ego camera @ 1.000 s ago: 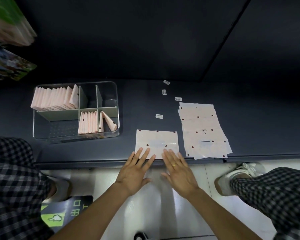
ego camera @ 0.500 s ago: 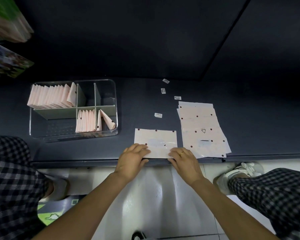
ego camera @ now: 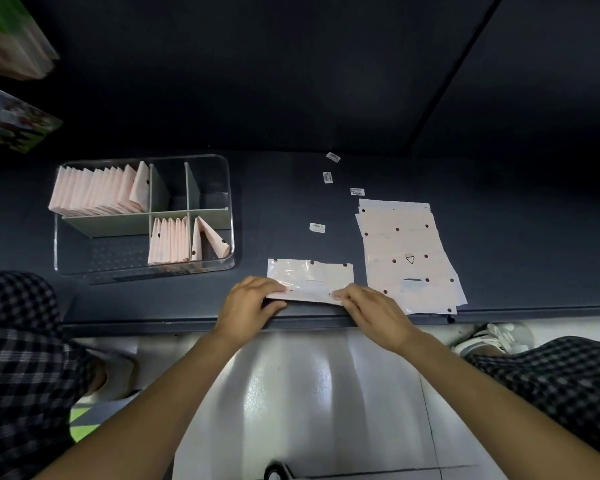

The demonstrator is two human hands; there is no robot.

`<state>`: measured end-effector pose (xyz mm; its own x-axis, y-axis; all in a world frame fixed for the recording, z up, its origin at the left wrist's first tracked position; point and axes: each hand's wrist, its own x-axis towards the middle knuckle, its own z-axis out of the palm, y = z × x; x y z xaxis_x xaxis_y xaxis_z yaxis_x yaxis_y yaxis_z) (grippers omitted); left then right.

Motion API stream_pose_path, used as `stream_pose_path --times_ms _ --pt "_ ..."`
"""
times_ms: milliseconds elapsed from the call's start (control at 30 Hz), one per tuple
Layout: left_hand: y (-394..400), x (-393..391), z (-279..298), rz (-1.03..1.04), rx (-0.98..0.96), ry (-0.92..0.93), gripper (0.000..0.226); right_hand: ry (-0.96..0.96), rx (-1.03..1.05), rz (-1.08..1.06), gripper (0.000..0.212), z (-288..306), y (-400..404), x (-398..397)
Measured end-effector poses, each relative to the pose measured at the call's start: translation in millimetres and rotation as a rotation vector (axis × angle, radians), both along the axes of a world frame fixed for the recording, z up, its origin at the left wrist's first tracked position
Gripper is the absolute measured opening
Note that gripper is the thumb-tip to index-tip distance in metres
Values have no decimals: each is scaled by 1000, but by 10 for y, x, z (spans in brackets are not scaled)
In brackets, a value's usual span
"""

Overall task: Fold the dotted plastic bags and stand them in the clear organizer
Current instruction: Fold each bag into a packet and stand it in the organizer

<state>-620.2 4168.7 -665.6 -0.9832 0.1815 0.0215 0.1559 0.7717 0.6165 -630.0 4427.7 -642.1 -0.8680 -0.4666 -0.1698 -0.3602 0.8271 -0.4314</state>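
Observation:
A pale pink dotted plastic bag lies near the front edge of the dark shelf. My left hand pinches its near left edge and my right hand pinches its near right edge; that near edge is lifted and turned over towards the back. A stack of flat dotted bags lies just right of it. The clear organizer stands at the left, with several folded bags upright in its back left compartment and more folded bags in the front compartments.
Small white labels lie scattered on the dark shelf behind the bag. My checked trouser knees flank the view, with a white shoe on the pale floor at right. Colourful packages sit at the upper left.
My hands went from lying flat at the bag's near edge to gripping it. The near edge has come up and folded over towards the back.

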Motion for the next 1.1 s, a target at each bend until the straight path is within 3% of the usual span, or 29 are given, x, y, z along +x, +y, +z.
stream_pose_path --times_ms 100,233,367,433,533,633,733,833,900,1000,1100 --pt "-4 -66 39 71 71 -73 12 -85 -74 -57 14 53 -14 -51" --pt "-5 -134 34 182 164 -221 8 -256 -191 -237 33 45 -23 -120" --pt "47 -193 40 310 238 -303 13 -296 -358 -598 14 -20 -93 -216" --pt "73 -219 47 342 240 -328 17 -293 -366 -742 38 -60 -134 -285" --pt "116 -222 85 363 262 -299 33 -298 -223 -784 46 -74 -204 -380" --pt "165 -135 107 291 49 -25 45 -328 -184 -827 46 -95 -232 -447" --pt "317 -56 92 -3 -161 211 45 -359 -177 -851 35 -95 -235 -483" --pt "470 -8 -20 -267 -371 49 67 -352 -190 -867 33 -97 -241 -487" --pt "458 -3 -110 -278 -516 -47 74 -363 -184 -865 29 -98 -240 -489" --pt "381 7 -147 -278 -576 -112 68 -371 -172 -875 32 -89 -265 -487" --pt "352 6 -140 -313 -606 -120 64 -96 -85 -900 21 -54 -365 -412"
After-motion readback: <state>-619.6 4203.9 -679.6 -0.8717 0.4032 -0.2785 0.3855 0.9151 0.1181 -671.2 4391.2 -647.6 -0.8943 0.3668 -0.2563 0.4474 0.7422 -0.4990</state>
